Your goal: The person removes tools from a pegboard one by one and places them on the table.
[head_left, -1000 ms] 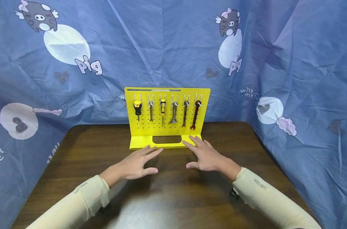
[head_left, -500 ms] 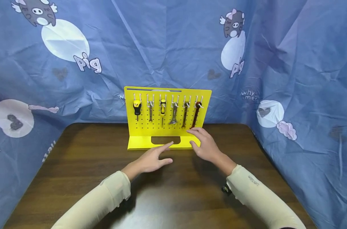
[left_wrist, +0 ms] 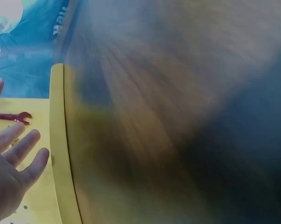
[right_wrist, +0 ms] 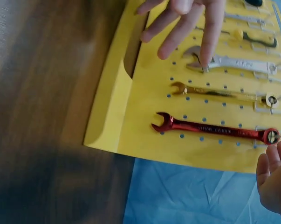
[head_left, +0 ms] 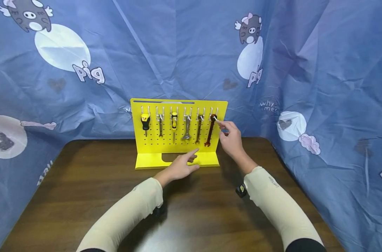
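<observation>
A yellow pegboard [head_left: 156, 141] stands on the table with tools on hooks. My right hand [head_left: 232, 140] has its fingers bent at the ring end of the red combination wrench [right_wrist: 210, 127], which hangs rightmost; I cannot tell whether they pinch it. My left hand [head_left: 179, 167] is in front of the board's lower part, fingers spread and holding nothing. In the right wrist view the left hand's fingers [right_wrist: 209, 39] overlap the adjustable wrench [right_wrist: 243, 63]. Between the two wrenches hangs a gold-coloured combination wrench [right_wrist: 219, 93].
Farther left hang a yellow-and-black screwdriver [head_left: 174, 120], a small wrench [head_left: 160, 126] and a stubby screwdriver [head_left: 145, 121]. The brown wooden table [head_left: 191, 213] spreads below both forearms. A blue printed curtain [head_left: 115, 87] surrounds its back and sides.
My right hand has risen from the board's base to the red wrench's upper end, its fingers bending. The left hand has moved right and forward along the board's base.
</observation>
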`<state>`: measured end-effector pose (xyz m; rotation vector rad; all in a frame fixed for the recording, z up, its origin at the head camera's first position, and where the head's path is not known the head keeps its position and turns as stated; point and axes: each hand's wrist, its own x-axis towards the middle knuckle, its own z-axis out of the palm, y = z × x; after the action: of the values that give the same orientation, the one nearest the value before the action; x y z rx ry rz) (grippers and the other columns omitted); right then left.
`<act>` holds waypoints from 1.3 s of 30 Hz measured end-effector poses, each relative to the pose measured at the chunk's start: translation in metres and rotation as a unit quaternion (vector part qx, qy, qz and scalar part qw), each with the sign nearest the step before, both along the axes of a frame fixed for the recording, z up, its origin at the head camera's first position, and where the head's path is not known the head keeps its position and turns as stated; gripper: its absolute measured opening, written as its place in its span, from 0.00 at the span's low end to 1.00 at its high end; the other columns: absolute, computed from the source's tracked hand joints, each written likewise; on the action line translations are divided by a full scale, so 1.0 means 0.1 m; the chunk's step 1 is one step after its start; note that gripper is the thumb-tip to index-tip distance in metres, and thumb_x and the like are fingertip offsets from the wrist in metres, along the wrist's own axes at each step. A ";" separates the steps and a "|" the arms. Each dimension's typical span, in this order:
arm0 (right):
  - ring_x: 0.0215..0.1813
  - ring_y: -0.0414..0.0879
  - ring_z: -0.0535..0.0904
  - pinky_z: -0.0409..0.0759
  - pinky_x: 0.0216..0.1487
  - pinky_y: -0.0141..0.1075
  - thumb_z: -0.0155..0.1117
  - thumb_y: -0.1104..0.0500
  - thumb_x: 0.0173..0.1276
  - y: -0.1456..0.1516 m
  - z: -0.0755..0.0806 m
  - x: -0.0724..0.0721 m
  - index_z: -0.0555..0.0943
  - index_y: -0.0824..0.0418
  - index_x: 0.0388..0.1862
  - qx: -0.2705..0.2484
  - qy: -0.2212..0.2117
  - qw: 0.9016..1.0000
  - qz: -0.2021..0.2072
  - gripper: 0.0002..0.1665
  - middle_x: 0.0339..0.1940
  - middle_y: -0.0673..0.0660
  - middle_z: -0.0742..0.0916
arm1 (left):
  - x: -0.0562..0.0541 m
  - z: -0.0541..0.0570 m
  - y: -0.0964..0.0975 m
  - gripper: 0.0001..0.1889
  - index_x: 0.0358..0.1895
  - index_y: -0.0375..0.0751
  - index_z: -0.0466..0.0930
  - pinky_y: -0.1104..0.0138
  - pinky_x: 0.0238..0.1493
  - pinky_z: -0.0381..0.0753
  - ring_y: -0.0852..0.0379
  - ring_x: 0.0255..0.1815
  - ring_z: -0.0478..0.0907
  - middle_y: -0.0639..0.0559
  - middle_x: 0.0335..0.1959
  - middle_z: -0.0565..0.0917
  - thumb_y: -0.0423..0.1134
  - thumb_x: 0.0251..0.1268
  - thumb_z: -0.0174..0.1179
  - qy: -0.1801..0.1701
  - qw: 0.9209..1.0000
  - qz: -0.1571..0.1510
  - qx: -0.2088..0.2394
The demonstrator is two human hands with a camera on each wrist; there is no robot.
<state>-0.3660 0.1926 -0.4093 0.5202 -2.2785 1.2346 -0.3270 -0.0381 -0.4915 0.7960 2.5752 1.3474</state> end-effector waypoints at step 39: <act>0.57 0.57 0.80 0.79 0.59 0.44 0.45 0.79 0.67 -0.06 0.23 -0.39 0.73 0.58 0.72 0.106 -0.105 0.989 -0.021 0.37 0.56 0.65 0.77 | -0.43 0.12 0.55 0.41 0.82 0.48 0.50 0.52 0.72 0.64 0.43 0.75 0.63 0.37 0.74 0.67 0.41 0.71 0.62 -0.060 0.997 0.056 0.009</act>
<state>-0.4054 0.1864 -0.3861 0.4304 -2.6030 1.0758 -0.3703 0.0171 -0.4792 0.5623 2.5501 1.4053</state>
